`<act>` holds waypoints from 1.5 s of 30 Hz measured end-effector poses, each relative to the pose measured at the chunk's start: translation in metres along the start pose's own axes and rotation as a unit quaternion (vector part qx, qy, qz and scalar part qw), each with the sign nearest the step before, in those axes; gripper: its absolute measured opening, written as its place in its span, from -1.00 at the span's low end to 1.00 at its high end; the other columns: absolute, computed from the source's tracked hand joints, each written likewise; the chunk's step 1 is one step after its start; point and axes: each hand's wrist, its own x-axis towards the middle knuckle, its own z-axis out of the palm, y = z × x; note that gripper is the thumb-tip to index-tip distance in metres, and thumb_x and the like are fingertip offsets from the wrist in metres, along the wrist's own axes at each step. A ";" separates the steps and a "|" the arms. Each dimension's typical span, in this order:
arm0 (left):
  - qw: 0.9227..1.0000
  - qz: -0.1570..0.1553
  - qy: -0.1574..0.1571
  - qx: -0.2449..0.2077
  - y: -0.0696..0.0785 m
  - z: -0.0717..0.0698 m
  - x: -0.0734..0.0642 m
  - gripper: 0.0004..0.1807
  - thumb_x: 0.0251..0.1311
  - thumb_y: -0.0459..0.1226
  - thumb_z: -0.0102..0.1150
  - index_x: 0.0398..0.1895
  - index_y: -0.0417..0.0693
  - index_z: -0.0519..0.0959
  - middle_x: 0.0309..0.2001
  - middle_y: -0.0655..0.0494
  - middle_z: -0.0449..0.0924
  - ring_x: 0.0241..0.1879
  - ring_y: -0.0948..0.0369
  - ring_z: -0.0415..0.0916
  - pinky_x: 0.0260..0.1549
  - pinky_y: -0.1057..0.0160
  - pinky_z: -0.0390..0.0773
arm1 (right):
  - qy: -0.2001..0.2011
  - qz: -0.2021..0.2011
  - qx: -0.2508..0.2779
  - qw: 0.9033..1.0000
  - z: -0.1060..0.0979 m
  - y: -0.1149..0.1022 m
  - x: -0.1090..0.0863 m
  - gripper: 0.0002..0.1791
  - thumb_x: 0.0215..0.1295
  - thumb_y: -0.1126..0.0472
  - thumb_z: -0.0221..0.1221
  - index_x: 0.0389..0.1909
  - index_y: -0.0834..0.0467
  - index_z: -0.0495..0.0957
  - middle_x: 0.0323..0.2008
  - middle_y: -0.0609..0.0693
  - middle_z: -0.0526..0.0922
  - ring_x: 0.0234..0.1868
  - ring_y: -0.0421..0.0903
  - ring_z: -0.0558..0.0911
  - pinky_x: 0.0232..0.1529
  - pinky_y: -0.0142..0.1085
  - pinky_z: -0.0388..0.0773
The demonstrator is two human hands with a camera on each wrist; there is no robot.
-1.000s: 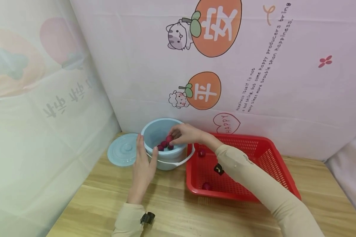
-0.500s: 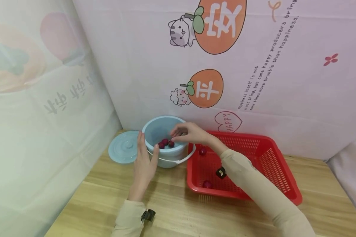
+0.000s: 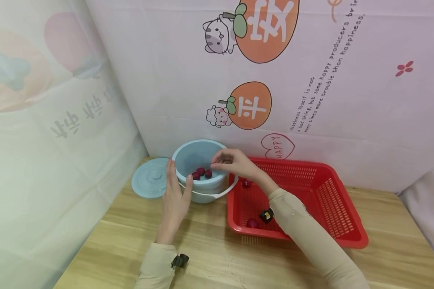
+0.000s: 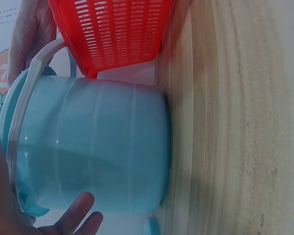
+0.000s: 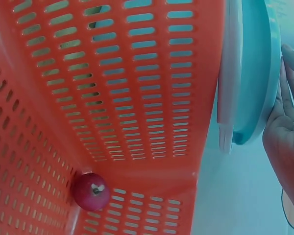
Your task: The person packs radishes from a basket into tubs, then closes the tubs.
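Observation:
A light blue bucket (image 3: 202,188) with a white handle stands upright near the back wall. Three small round dark red radishes (image 3: 200,171) lie inside it. My left hand (image 3: 176,204) rests along the bucket's left side, thumb and fingers extended. In the left wrist view, its fingers (image 4: 76,213) lie against the blue wall. Over the bucket's right rim is my right hand (image 3: 235,163), its fingers loosely bent with nothing between them. Its fingertips are right at the rim in the right wrist view.
A red perforated basket (image 3: 235,218) stands right of the bucket, below my right forearm. One radish (image 5: 91,192) lies in its corner, another radish (image 3: 252,223) near its front wall. The light blue lid (image 3: 149,178) lies left of the bucket on the wooden table (image 3: 209,249).
My right hand has let go of a radish inside the bucket and drawn back slightly right to the rim. The left hand stays against the bucket.

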 end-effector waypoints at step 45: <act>1.000 0.000 0.000 -0.006 0.000 0.000 0.001 -0.15 0.63 0.19 -0.17 0.76 0.08 -0.17 0.74 0.19 -0.23 0.15 -0.20 0.55 -0.40 -0.09 0.60 | -0.075 0.048 -0.295 0.951 -0.062 0.063 -0.065 -0.70 0.31 0.42 0.39 0.06 0.30 0.74 -0.06 0.16 0.80 0.02 0.10 0.75 0.10 0.03 0.67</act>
